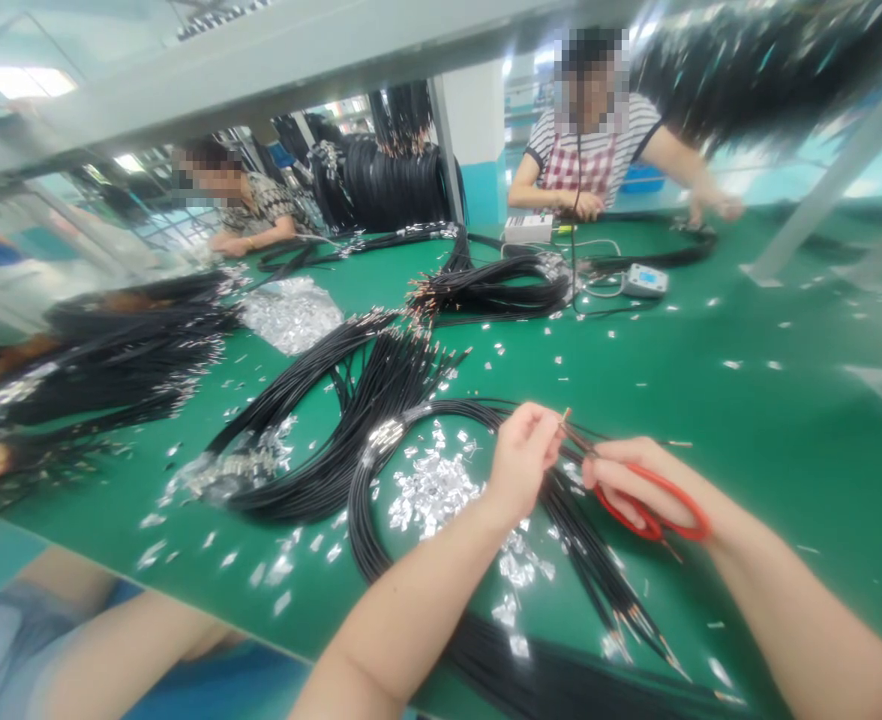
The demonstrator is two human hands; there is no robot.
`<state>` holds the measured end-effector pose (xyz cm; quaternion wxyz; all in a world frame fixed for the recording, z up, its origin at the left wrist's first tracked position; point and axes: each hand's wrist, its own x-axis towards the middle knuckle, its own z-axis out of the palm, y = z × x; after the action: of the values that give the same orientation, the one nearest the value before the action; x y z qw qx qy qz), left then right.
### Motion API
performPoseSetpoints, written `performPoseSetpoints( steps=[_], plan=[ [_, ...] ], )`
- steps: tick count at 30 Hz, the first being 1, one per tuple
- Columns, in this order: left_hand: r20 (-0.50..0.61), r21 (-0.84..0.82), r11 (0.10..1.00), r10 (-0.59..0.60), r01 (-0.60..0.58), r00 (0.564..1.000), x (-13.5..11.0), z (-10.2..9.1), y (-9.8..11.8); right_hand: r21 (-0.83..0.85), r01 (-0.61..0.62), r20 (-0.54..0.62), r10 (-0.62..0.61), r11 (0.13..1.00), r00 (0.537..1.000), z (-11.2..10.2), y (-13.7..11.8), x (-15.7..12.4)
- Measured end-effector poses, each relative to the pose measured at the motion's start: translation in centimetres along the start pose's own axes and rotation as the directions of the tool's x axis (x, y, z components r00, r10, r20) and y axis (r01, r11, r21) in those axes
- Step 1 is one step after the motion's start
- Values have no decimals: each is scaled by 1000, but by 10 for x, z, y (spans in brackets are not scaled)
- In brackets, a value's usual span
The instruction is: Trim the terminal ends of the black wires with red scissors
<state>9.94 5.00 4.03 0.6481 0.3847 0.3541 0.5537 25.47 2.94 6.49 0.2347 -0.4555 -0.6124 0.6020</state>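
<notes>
Watching through the head camera from afar, I have a broad, flat green table [741,390] spread below me. On it lies a round coil of thin black cables [361,515], its loose ends fanning out toward the lower right. Within the coil sits a scattered heap of small silver foil scraps [433,490]. My right hand [636,465] is curled around a pair of scissors with looped red handles [651,525], which slants up and left to the other hand; blur keeps me from telling whether its blades are parted. My left hand [527,450] pinches a slim, copper-tipped black cable end [566,415] between thumb and fingers. Its long axis points upward, away from me, across the scissors' line; the left hand touches it, the right is just beside, to its right.
</notes>
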Motion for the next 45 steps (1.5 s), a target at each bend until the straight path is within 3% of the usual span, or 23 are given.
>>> performPoseSetpoints(
  steps=[4, 8, 13, 15, 18, 21, 23, 26, 29, 32, 35, 39, 45],
  plan=[
    [29, 78, 996, 49, -51, 998, -1, -1, -1, 106, 94, 14, -96, 990, 995, 1, 2, 1],
    [30, 113, 991, 70, -72, 997, -1, -2, -1, 194, 63, 14, -67, 979, 998, 4, 7, 4],
    [53, 70, 995, 63, -67, 997, 0, -2, -6, 343, 65, 46, -86, 937, 995, 3, 17, 9],
    [53, 18, 999, 47, -48, 998, 1, -1, -10, 361, 135, -14, -139, 923, 990, 1, 16, 9],
    [28, -36, 999, -21, 22, 999, 2, 2, -15, 202, 200, -224, -154, 959, 962, -2, 7, 5],
    [-5, -64, 995, -81, 80, 997, 2, 3, -18, -91, 132, -417, -158, 987, 895, -3, -1, 1],
    [-23, -91, 991, -102, 100, 994, 2, 2, -18, -275, 122, -479, -246, 954, 842, -4, -2, 0],
    [-11, -115, 985, -130, 128, 991, 3, 0, -16, -573, 109, -458, -427, 812, 780, -9, 6, 1],
    [17, -122, 979, -164, 165, 986, 5, -1, -15, -843, 102, -273, -585, 528, 764, -15, 16, 3],
    [50, -132, 967, -214, 219, 975, 6, -2, -14, -973, 86, -82, -665, 216, 742, -19, 20, 3],
    [82, -129, 960, -238, 247, 968, 6, -2, -14, -1000, -3, -7, -716, 7, 698, -19, 17, 1],
    [137, -147, 943, -278, 297, 951, 7, -5, -14, -989, -55, 61, -712, -138, 700, -18, 10, -1],
    [202, -180, 918, -317, 353, 927, 10, -10, -14, -967, -78, 117, -700, -241, 705, -19, 7, -1]
  ],
)
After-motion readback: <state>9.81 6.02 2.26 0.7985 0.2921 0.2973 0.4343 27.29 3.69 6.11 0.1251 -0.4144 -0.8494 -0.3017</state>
